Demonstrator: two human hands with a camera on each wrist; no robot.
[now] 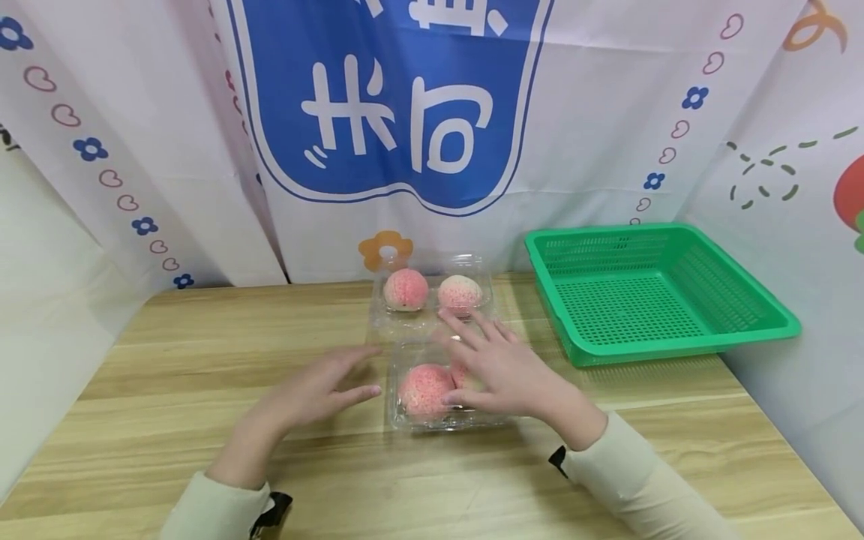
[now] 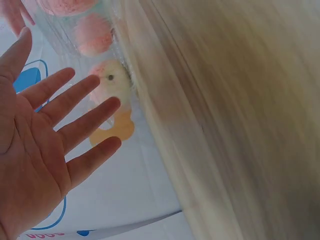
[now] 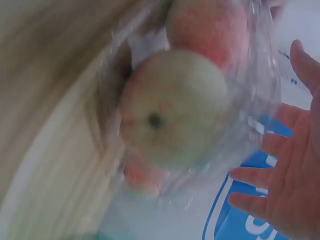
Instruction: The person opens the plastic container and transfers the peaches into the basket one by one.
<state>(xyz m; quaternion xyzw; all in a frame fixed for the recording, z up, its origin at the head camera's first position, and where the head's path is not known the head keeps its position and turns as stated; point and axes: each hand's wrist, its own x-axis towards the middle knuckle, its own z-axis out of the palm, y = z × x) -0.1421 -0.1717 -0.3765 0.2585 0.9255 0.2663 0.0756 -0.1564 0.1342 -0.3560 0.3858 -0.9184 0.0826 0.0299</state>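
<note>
Two pink and cream peaches sit in a clear plastic box (image 1: 397,401) near the middle of the table; the left one is a deep pink peach (image 1: 425,391). My right hand (image 1: 506,371) is spread above this box and covers much of the right peach. Its fingers are straight in the right wrist view, beside the plastic and a pale peach (image 3: 175,110). To the left of the box, my left hand (image 1: 317,394) is held with fingers extended, palm toward it, holding nothing. Behind stands another clear box (image 1: 381,315) with a pink peach (image 1: 406,289) and a paler peach (image 1: 460,292).
A green plastic basket (image 1: 580,352) with mesh sides stands at the right back of the wooden table (image 1: 236,337). White printed cloth (image 1: 594,150) with a blue panel hangs behind the table, close to the rear box.
</note>
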